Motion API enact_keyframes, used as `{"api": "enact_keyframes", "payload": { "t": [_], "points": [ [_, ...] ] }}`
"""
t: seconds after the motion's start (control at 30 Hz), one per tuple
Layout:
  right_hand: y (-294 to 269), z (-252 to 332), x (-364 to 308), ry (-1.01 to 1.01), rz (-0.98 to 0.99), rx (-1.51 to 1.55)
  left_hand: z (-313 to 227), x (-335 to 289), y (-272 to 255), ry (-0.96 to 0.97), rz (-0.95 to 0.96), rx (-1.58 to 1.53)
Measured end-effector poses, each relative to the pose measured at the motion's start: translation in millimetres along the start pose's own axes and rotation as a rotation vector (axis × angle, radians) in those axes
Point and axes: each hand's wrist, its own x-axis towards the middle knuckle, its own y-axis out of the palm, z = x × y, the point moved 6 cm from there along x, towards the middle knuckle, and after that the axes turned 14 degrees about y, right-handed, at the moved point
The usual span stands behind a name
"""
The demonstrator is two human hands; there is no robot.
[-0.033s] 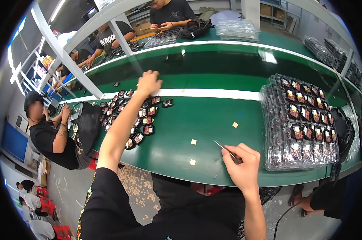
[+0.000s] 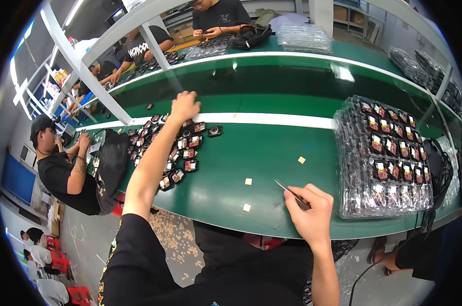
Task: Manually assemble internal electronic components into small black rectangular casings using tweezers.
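Observation:
My left arm reaches over a pile of small black devices (image 2: 191, 153) with labelled faces. The left hand (image 2: 185, 106) hovers at the far side of that pile, by the white strip (image 2: 272, 119). Its fingers look partly spread, with nothing visible in them. In my right hand (image 2: 312, 206) a pair of metal tweezers (image 2: 286, 188) is pinched, tips pointing away and to the left over the green tabletop (image 2: 226, 168). Small pale squares lie near the tweezers: one square (image 2: 248, 181), a nearer square (image 2: 247, 207), and a third square (image 2: 302, 160) farther right.
At right stands a tall stack of clear plastic trays (image 2: 351, 178), the top one filled with devices. Black cables (image 2: 443, 166) lie beside it. A conveyor belt (image 2: 272, 104) runs beyond the white strip. A co-worker (image 2: 70, 176) sits at left; others work across the belt.
My left hand has shifted very slightly to the left. The right hand and tweezers have barely moved.

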Motion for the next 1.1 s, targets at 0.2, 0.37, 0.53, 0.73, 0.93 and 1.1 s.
{"api": "enact_keyframes", "payload": {
  "t": [0.2,0.37,0.53,0.73,0.93,1.1],
  "points": [
    [1.3,1.1,0.6,0.028,0.007,-0.059,35.2,-2.9,7.8,0.192,-0.039,-0.245],
    [2.6,-3.3,2.1,0.057,-0.022,-0.101,-88.4,-21.1,-36.6,0.492,-0.167,-0.473],
    [-12.3,-13.7,3.1,0.150,-0.145,-0.058,-249.7,-125.2,-85.6,0.883,0.042,-0.710],
    [-1.9,-15.3,5.8,0.173,-0.102,-0.079,-242.8,-145.5,-83.6,0.839,-0.008,-0.760],
    [-0.5,-25.8,6.7,0.220,-0.098,-0.046,-228.7,-141.3,-68.7,0.833,0.073,-0.844],
    [0.7,-23.6,6.9,0.225,-0.076,0.009,-231.3,-144.5,-72.2,0.852,0.057,-0.845]
  ]
}}
